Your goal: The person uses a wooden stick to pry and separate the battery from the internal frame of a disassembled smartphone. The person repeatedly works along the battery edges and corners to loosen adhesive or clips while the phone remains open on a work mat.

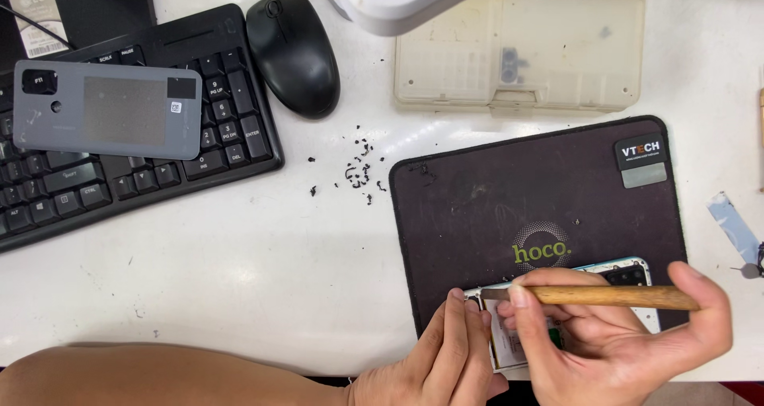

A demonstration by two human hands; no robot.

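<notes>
Head view: right hand (621,342) pinches a wooden-handled tool (613,297), fingers closed round the handle, thumb out at the handle's far end. Tool lies nearly level, tip pointing toward the left hand (446,358).

Left hand fingers are curled against the left edge of an opened smartphone (557,310), gripping it; the phone sits right under both sets of fingers, mostly hidden by them. Tool tip is at the phone's top left corner, just beside the left fingertips.

Phone rests on a black work mat (493,207), which runs up and away from the fingers on the white table (263,263).

Beyond the mat, well apart from the fingers: beige plastic tray (521,48). Up-left: black mouse (293,52), black keyboard (231,95) with a grey phone back cover (107,111) lying on its keys. Black debris specks (358,171) sit between mat and keyboard.
</notes>
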